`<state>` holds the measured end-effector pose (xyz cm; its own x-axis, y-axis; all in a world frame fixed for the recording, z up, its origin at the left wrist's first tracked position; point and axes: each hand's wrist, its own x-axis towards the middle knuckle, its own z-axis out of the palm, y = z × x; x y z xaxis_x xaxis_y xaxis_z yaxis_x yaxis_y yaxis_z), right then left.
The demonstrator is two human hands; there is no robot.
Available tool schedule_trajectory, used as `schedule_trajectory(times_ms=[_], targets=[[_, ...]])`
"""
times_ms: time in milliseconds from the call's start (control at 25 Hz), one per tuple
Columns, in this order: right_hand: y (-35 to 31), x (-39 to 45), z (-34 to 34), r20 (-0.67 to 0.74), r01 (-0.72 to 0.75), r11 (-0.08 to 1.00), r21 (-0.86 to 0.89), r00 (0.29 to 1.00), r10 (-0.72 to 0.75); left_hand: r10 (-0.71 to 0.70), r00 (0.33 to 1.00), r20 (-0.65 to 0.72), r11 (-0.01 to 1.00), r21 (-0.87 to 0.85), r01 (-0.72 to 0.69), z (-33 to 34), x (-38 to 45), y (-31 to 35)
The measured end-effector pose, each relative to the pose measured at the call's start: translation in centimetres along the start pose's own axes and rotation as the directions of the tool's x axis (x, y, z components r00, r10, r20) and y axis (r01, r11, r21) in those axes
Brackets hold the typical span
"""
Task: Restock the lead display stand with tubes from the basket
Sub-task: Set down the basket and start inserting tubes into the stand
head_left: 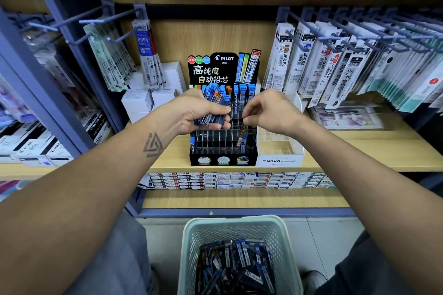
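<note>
Far left: blue metal rack (72,38) with bare hooks and a few hanging refill packs (105,60); white boxes (153,93) stacked on the wooden shelf (359,148) beside them.

Left hand (191,112), palm turned inward, fingers curled round a fanned bundle of lead tubes (214,105), mostly blue-capped with one orange-capped, held just above the rear rows of the display stand.

Centre: black display stand (224,158) on the shelf, PILOT header card behind. Rear slots hold upright blue-capped tubes; most clear front compartments show nothing inside.

Right hand (271,112) over the stand's right side, fingers curled, thumb and forefinger pinching the top of a single brown tube (240,137), which hangs tilted into a front-right compartment.

Right: clear MONO holder (280,151) touching the stand; hanging refill packets (335,72) beyond.

Bottom centre: pale green basket (189,246) on the floor, holding loose tubes (237,268) in a heap.
</note>
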<state>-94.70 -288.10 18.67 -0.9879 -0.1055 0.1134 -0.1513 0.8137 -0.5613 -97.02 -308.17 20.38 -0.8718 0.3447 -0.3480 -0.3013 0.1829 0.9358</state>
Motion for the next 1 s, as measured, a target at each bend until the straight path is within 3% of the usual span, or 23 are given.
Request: schedule_trajectory(times_ms=[120,320,640,1000], targets=[[-0.3,0.0,0.3,-0.043,0.027,0.999,-0.033,0.999,-0.028,0.015,1.000,0.009,1.000,0.006,-0.015,-0.1,-0.1,0.0],[0.0,0.0,2.3,0.012,0.022,0.987,-0.158,1.000,-0.020,0.028,1.000,0.011,1.000,0.011,-0.028,-0.4,-0.1,-0.2],[-0.3,-0.1,2.6,0.032,0.019,0.984,-0.179,0.999,-0.013,0.012,1.000,0.003,0.999,0.035,-0.012,-0.3,0.4,-0.2],[-0.1,0.0,5.0,0.073,0.110,0.896,-0.431,0.994,-0.087,0.017,0.999,0.028,0.998,0.056,-0.019,-0.4,0.6,-0.6]])
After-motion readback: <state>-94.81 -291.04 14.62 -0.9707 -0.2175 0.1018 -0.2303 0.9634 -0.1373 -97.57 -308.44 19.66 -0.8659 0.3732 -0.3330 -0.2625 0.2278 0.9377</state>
